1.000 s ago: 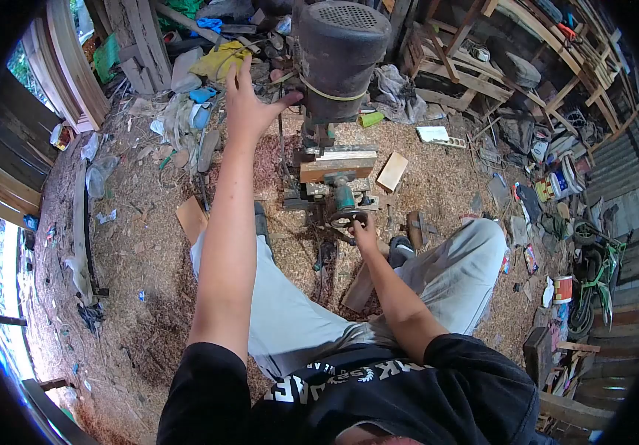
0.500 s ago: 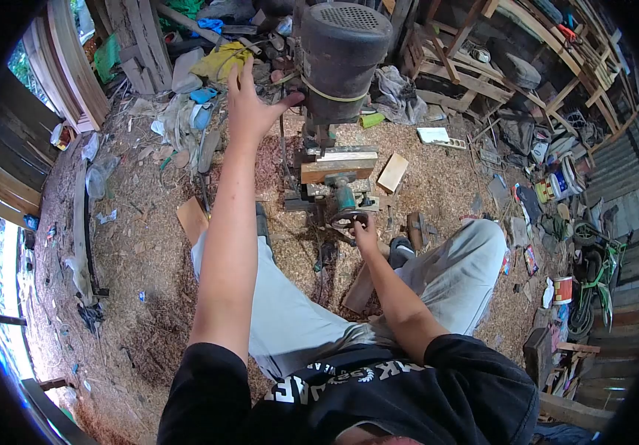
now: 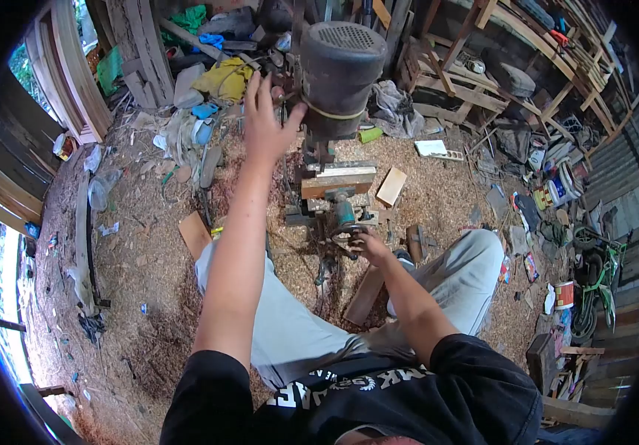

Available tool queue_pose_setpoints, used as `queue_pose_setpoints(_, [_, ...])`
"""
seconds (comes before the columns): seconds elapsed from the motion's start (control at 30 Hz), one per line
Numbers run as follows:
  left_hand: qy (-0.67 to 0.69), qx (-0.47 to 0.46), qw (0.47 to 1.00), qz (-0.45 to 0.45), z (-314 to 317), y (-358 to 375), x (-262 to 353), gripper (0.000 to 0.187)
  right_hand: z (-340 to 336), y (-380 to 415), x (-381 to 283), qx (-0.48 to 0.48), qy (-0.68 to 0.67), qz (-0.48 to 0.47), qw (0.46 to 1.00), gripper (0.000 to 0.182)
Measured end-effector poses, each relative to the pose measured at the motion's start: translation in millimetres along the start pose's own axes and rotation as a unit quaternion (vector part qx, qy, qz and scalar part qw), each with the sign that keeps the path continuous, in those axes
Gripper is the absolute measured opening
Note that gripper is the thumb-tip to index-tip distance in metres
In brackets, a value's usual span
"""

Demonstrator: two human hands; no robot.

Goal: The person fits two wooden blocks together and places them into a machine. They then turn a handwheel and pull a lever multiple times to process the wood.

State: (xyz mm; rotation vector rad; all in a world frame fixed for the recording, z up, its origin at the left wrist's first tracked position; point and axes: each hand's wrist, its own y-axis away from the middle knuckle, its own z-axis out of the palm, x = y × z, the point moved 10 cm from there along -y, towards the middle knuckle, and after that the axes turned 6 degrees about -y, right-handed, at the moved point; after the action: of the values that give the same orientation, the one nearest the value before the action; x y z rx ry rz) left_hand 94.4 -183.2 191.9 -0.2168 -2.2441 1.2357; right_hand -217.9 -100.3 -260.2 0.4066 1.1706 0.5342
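A dark, upright motor [image 3: 340, 81] with a vented top stands on a machine in front of me. My left hand [image 3: 269, 126] is raised at the motor's left side, fingers stretched up and thumb apart; nothing shows in its grasp. Below the motor, wooden pieces [image 3: 338, 185] sit across the machine's clamp. A teal cylindrical part [image 3: 344, 213] leads from the clamp to a round handwheel [image 3: 349, 234] nearer to me. At the right rim of that wheel is my right hand [image 3: 371, 247], its fingers curled onto it.
A light wood block [image 3: 391, 186] lies on the shavings right of the machine. Boards [image 3: 364, 297] lie between my legs and by my left knee. Wooden frames [image 3: 468, 89] and scrap stand at the back right. A small green bike [image 3: 598, 278] is at far right.
My left hand has shifted right, its fingers closer to the motor. My right hand has changed its hold at the handwheel's right rim. The view has tilted slightly.
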Motion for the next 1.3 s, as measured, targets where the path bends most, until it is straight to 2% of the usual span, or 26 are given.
queue_pose_setpoints(0.03, [0.014,0.011,1.0,0.004,0,1,8,0.087,-1,-1,5,-0.044,0.006,0.079,0.996,0.029])
queue_pose_setpoints(0.07, [-0.015,0.037,0.998,0.047,-2,1,23,0.084,0,-4,-1,-0.103,0.086,0.115,0.984,0.04])
queue_pose_setpoints(0.1, [-0.008,0.046,0.996,0.069,-4,2,38,0.084,-9,-8,-15,-0.109,0.214,0.11,0.964,0.047])
queue_pose_setpoints(0.17, [-0.008,0.051,0.995,0.08,-6,5,60,0.085,-14,-3,-42,-0.103,0.427,0.196,0.877,0.055])
queue_pose_setpoints(0.23, [-0.007,0.053,0.992,0.111,4,10,74,0.088,-38,-41,-51,-0.179,0.56,0.31,0.747,0.059])
queue_pose_setpoints(0.27, [-0.007,0.07,0.989,0.13,5,13,81,0.087,-54,-76,-65,-0.167,0.558,0.321,0.747,0.058])
queue_pose_setpoints(0.3, [-0.007,0.087,0.985,0.151,7,15,88,0.087,-41,-77,-112,-0.111,0.556,0.275,0.777,0.057])
queue_pose_setpoints(0.33, [0.001,0.089,0.984,0.153,10,17,91,0.086,-51,-123,-139,-0.07,0.524,0.235,0.816,0.055])
queue_pose_setpoints(0.37, [-0.004,0.082,0.986,0.148,13,19,95,0.088,-14,-115,-198,-0.067,0.579,0.161,0.797,0.054])
queue_pose_setpoints(0.43, [0.002,0.082,0.987,0.14,17,18,100,0.09,-11,-186,-296,-0.027,0.51,0.012,0.86,0.043])
queue_pose_setpoints(0.5, [0.004,0.077,0.987,0.141,20,14,106,0.092,51,-179,-425,0.056,0.526,-0.196,0.826,0.045])
queue_pose_setpoints(0.57, [0.002,0.076,0.988,0.136,20,12,115,0.093,117,-151,-548,0.156,0.545,-0.4,0.72,0.056])
queue_pose_setpoints(0.6, [0.003,0.085,0.986,0.142,20,10,120,0.093,158,-78,-588,0.205,0.49,-0.469,0.706,0.063])
queue_pose_setpoints(0.67, [-0.001,0.092,0.984,0.149,22,8,127,0.092,204,-24,-650,0.253,0.377,-0.493,0.742,0.068])
queue_pose_setpoints(0.73, [-0.02,0.092,0.985,0.146,28,11,135,0.091,266,21,-715,0.263,0.379,-0.524,0.715,0.069])
queue_pose_setpoints(0.8, [0.0,0.082,0.985,0.154,35,12,134,0.086,306,55,-739,0.265,0.39,-0.536,0.7,0.069])
queue_pose_setpoints(0.83, [0.002,0.084,0.985,0.153,33,12,137,0.084,323,59,-749,0.283,0.438,-0.536,0.664,0.068])
queue_pose_setpoints(0.87, [0.001,0.085,0.985,0.151,33,10,138,0.082,338,62,-755,0.3,0.486,-0.532,0.625,0.066])
queue_pose_setpoints(0.93, [-0.005,0.081,0.987,0.141,36,9,137,0.078,352,42,-757,0.286,0.504,-0.537,0.613,0.066])
queue_pose_setpoints(1.0, [-0.01,0.088,0.986,0.139,35,8,138,0.077,355,-22,-750,0.279,0.539,-0.558,0.566,0.058])
queue_pose_setpoints(1.03, [-0.01,0.092,0.986,0.14,34,7,138,0.076,361,-23,-751,0.273,0.537,-0.56,0.569,0.058])
queue_pose_setpoints(1.07, [-0.016,0.091,0.986,0.14,35,5,139,0.076,360,-55,-741,0.279,0.697,-0.384,0.537,0.053])
queue_pose_setpoints(1.1, [-0.011,0.103,0.985,0.139,33,4,141,0.074,346,-77,-724,0.269,0.818,-0.187,0.472,0.048])
queue_pose_setpoints(1.2, [-0.01,0.11,0.985,0.131,31,0,141,0.072,350,-76,-719,0.213,0.798,-0.212,0.523,0.04])
queue_pose_setpoints(1.23, [-0.011,0.108,0.986,0.123,32,-1,142,0.072,349,-78,-718,0.216,0.799,-0.209,0.521,0.04])
queue_pose_setpoints(1.3, [-0.004,0.109,0.986,0.122,33,-3,144,0.072,330,-86,-719,0.314,0.848,-0.064,0.422,0.033])
